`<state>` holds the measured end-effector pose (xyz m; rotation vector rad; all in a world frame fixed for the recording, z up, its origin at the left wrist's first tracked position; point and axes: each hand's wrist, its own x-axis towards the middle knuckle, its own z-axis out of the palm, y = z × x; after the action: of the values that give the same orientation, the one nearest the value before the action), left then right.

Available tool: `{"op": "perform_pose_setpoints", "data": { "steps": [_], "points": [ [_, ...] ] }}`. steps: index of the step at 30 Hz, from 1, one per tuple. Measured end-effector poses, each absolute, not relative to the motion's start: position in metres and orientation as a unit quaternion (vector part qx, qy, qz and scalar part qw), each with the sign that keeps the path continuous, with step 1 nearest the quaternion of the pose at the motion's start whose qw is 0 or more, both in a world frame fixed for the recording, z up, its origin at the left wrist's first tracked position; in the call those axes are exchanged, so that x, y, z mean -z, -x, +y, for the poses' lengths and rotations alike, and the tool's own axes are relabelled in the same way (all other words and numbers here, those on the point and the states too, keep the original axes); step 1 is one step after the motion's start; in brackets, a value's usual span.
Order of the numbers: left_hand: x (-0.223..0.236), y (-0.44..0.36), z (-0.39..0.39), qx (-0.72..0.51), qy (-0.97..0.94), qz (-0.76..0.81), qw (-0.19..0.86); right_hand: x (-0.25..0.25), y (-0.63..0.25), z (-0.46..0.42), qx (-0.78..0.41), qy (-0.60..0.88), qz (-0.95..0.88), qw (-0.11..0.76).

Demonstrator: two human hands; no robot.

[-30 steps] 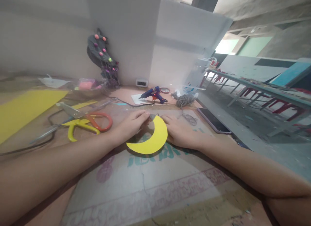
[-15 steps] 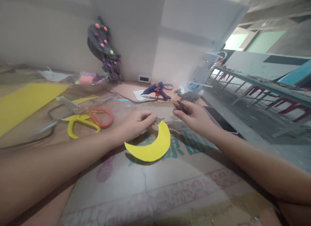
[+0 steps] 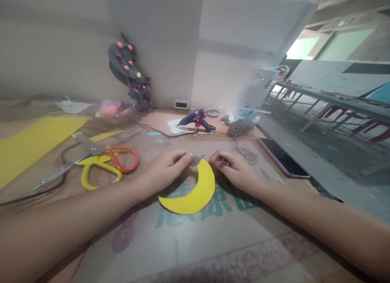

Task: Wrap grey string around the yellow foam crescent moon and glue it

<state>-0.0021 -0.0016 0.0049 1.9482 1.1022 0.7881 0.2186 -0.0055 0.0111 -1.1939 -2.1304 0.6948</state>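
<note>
The left hand (image 3: 170,171) pinches a yellow crescent (image 3: 204,189) at its grey far tip (image 3: 197,159), seemingly to steady it; the right hand (image 3: 234,169) curls alongside, contents unclear.

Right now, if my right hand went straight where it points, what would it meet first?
Your right hand would probably meet the yellow crescent first, near its grey tip, with your left hand beyond; depth is unclear.
</note>
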Motion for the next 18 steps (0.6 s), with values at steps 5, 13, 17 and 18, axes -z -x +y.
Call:
{"op": "perform_pose_setpoints", "data": {
  "steps": [5, 13, 17, 18],
  "points": [
    [-0.0070, 0.0020, -0.0024, -0.292, -0.766, 0.438, 0.371, -0.0092, -0.2220, -0.0035, -0.246, 0.434, -0.818, 0.286],
    [-0.0116, 0.0015, -0.0030, -0.266, -0.769, 0.430, 0.392, -0.0095, -0.2216, -0.0045, -0.158, 0.423, -0.837, 0.309],
    [-0.0140, 0.0000, -0.0019, -0.264, -0.771, 0.425, 0.394, -0.0076, -0.2250, -0.0027, -0.167, 0.421, -0.827, 0.333],
    [-0.0141, -0.0005, -0.0015, -0.263, -0.772, 0.423, 0.395, -0.0073, -0.2261, -0.0019, -0.166, 0.417, -0.825, 0.343]
  ]
}}
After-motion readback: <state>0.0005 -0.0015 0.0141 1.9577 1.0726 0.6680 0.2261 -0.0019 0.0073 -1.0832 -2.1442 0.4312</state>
